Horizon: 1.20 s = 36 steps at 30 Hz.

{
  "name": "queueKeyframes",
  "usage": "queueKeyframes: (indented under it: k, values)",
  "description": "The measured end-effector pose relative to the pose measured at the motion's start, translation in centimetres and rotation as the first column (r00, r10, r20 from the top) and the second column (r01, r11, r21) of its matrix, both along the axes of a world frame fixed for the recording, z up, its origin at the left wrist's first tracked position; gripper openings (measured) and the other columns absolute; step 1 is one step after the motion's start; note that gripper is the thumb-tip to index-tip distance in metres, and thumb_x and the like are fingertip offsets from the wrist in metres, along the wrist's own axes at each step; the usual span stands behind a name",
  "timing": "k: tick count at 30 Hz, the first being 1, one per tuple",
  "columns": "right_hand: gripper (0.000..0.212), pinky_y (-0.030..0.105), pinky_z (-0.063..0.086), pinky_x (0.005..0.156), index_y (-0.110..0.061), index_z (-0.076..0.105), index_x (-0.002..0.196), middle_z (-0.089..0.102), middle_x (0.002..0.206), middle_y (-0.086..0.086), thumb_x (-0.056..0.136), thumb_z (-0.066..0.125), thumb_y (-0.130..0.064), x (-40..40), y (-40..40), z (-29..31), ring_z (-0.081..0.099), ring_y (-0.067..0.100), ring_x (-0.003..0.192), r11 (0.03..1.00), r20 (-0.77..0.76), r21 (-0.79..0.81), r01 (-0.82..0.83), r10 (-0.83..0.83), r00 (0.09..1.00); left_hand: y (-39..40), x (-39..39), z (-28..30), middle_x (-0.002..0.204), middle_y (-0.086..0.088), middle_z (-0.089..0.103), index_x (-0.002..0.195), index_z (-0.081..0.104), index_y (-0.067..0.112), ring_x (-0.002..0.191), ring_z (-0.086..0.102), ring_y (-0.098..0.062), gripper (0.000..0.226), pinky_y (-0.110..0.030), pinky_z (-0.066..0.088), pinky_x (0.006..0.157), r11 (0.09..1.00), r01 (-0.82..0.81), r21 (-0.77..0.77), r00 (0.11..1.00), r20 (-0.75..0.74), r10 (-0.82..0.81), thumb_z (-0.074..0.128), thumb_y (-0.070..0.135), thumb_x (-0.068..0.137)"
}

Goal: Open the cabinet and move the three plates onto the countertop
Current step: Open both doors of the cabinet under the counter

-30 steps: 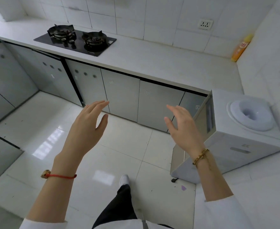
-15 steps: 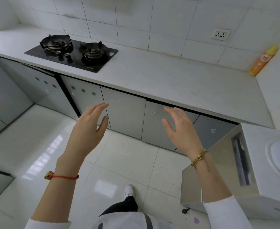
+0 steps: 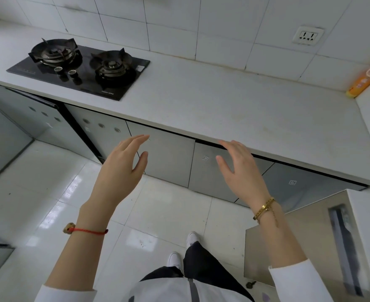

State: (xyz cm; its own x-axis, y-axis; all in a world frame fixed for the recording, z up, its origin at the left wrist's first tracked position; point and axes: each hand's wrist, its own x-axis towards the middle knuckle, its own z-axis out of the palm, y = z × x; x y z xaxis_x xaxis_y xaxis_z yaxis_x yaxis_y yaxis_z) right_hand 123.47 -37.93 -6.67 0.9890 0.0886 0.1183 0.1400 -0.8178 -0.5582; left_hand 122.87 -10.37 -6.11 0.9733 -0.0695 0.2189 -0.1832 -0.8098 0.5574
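While both hands hang empty in front of the closed cabinet row, the move ahead turns on which door each one faces. At far left the gas stove (image 3: 79,68) sits on the countertop (image 3: 234,105), and below it are doors with round holes. Next comes the left hand (image 3: 120,168), fingers spread and apart, holding nothing, raised before the plain cabinet door (image 3: 166,158). The right hand (image 3: 243,173), equally open and empty, hovers before the neighbouring door (image 3: 203,171), its fingertips near the top edge under the counter lip, so it looks the nearer to a pull. No plates are visible; presumably they lie behind one of these doors, though which cannot be told. Further right a steel appliance (image 3: 299,236) stands on the floor close by the right forearm and might crowd a swinging door, and an orange bottle (image 3: 367,79) leans in the counter's corner
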Motion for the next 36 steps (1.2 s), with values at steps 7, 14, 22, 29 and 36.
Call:
queueKeyframes:
  k: [7, 14, 22, 29, 36]
  values:
    - [0.042, 0.024, 0.022, 0.115, -0.018, 0.044, 0.141, 0.047, 0.143, 0.000, 0.101, 0.045, -0.029, 5.6, -1.6, -0.4, 0.030, 0.015, 0.141, 0.999, -0.030, 0.022, -0.026, 0.026, 0.999, -1.7, 4.9, -0.6, 0.140, 0.008, 0.053, 0.140, 0.048, 0.025, 0.123, 0.053, -0.013, 0.040, -0.038, 0.054, 0.094, 0.999, -0.033, -0.032, 0.999, 0.006, 0.033, 0.046, 0.026, 0.100]
    - [0.041, 0.032, 0.026, 0.118, -0.015, 0.045, 0.141, 0.048, 0.143, 0.002, 0.101, 0.046, -0.025, 10.3, -2.5, -1.4, 0.030, 0.017, 0.141, 0.997, -0.039, 0.028, -0.075, 0.076, 0.996, -3.3, 8.8, -1.9, 0.141, 0.009, 0.053, 0.141, 0.047, 0.025, 0.125, 0.052, -0.011, 0.040, -0.032, 0.051, 0.095, 0.997, -0.070, -0.031, 0.998, -0.001, 0.070, 0.046, 0.027, 0.100]
    - [0.041, 0.033, 0.025, 0.118, -0.016, 0.045, 0.141, 0.047, 0.144, 0.002, 0.101, 0.044, -0.026, 12.3, -2.7, -7.4, 0.030, 0.017, 0.142, 0.995, -0.034, 0.004, -0.098, 0.098, 0.995, -3.6, 10.1, -7.2, 0.140, 0.008, 0.054, 0.139, 0.049, 0.024, 0.109, 0.059, -0.016, 0.039, -0.024, 0.042, 0.093, 0.997, -0.082, 0.003, 0.996, -0.024, 0.082, 0.047, 0.026, 0.100]
    - [0.040, 0.028, 0.023, 0.117, -0.013, 0.046, 0.139, 0.048, 0.142, 0.003, 0.101, 0.045, -0.024, 13.1, -2.3, -16.9, 0.033, 0.018, 0.140, 0.994, 0.029, -0.037, -0.106, 0.107, 0.994, -3.0, 10.5, -16.5, 0.141, 0.006, 0.053, 0.140, 0.049, 0.022, 0.128, 0.049, -0.012, 0.040, -0.018, 0.034, 0.099, 0.996, -0.063, 0.058, 0.997, -0.040, 0.066, 0.047, 0.025, 0.101]
    - [0.041, 0.027, 0.024, 0.116, -0.012, 0.047, 0.139, 0.050, 0.141, 0.005, 0.100, 0.048, -0.023, 14.5, -2.1, -28.6, 0.035, 0.019, 0.139, 0.994, 0.142, -0.032, -0.103, 0.107, 0.984, -2.7, 11.6, -28.3, 0.140, 0.008, 0.053, 0.140, 0.048, 0.024, 0.129, 0.048, -0.011, 0.039, -0.019, 0.034, 0.101, 0.997, -0.052, 0.057, 0.999, 0.003, 0.052, 0.046, 0.026, 0.101]
